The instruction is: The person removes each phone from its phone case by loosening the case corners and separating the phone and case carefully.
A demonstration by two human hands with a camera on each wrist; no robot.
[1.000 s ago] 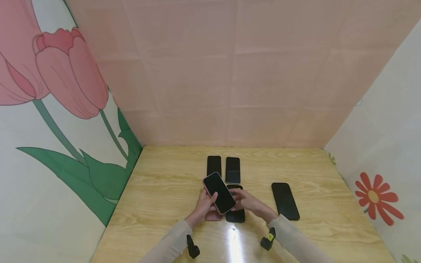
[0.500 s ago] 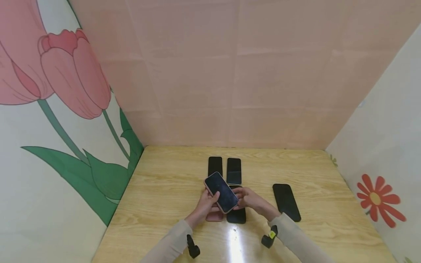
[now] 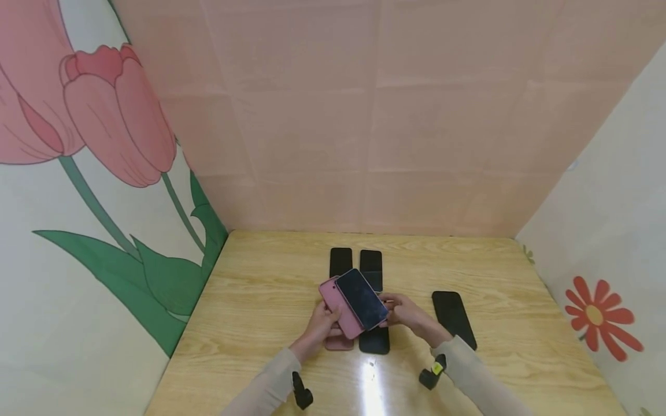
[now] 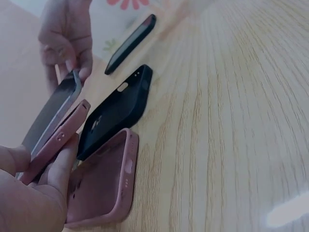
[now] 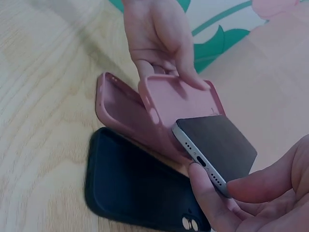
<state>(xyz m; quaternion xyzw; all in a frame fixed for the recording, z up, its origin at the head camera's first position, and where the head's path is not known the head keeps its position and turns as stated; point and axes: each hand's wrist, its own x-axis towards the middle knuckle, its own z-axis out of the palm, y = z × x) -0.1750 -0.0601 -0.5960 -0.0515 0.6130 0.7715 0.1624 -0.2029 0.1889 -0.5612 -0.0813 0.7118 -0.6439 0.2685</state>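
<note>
My left hand (image 3: 318, 326) holds a pink phone case (image 3: 333, 294) above the table, thumb over its edge. The case's hollow inside shows in the right wrist view. With its fingertips, my right hand (image 3: 411, 316) pinches the lower end of a smartphone (image 3: 362, 299), which has a dark screen and a silver rim (image 5: 200, 159) with a charging port. The phone lies aslant over the right part of the case, out of it. Below them on the table lie a second pink phone case (image 5: 120, 106) and a dark phone case (image 5: 130, 174), both hollow side up.
Two dark phone-shaped items (image 3: 340, 260) (image 3: 370, 261) lie side by side farther back on the wooden table (image 3: 260, 289). Another dark phone-shaped item (image 3: 454, 319) lies to the right, near the right forearm. A pink wall sheet (image 3: 364, 115) rises behind the table.
Earlier the phone sat in the pink case. It has come out and shifted up and right with my right hand, baring the case's inside. My left hand keeps its hold on the case.
</note>
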